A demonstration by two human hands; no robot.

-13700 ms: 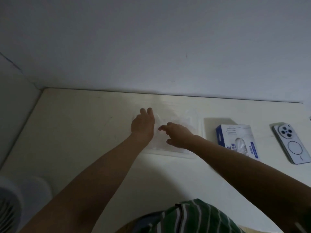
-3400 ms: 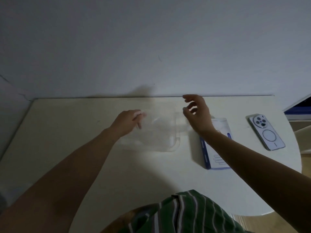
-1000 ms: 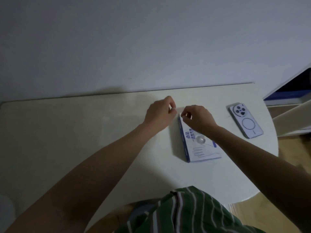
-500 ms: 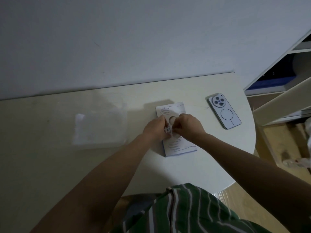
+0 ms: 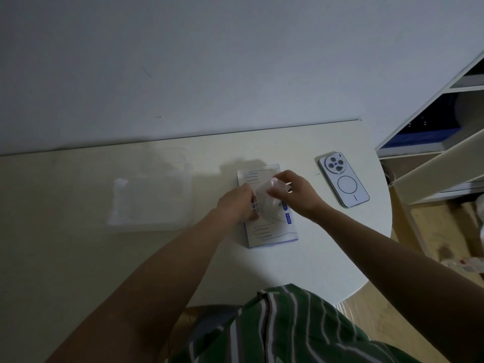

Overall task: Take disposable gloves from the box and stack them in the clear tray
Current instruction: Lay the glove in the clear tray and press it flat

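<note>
the glove box (image 5: 272,231) is being gripped at its left edge by the left hand (image 5: 235,205) and is lying flat on the desk (image 5: 78,258). a thin clear glove (image 5: 263,196) is being pinched by the right hand (image 5: 297,191) just over the box's opening. the clear tray (image 5: 152,200) is sitting well left of the box, and a phone (image 5: 343,179) is lying to the box's right.

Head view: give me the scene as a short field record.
glove box: flat on table, printed top up
glove: translucent, partly out of the box opening
right hand: pinches the glove
left hand: on the box by the opening; fingers hidden
clear tray: left of the box, apart; contents unclear
smartphone: right of the box, camera side up
</note>
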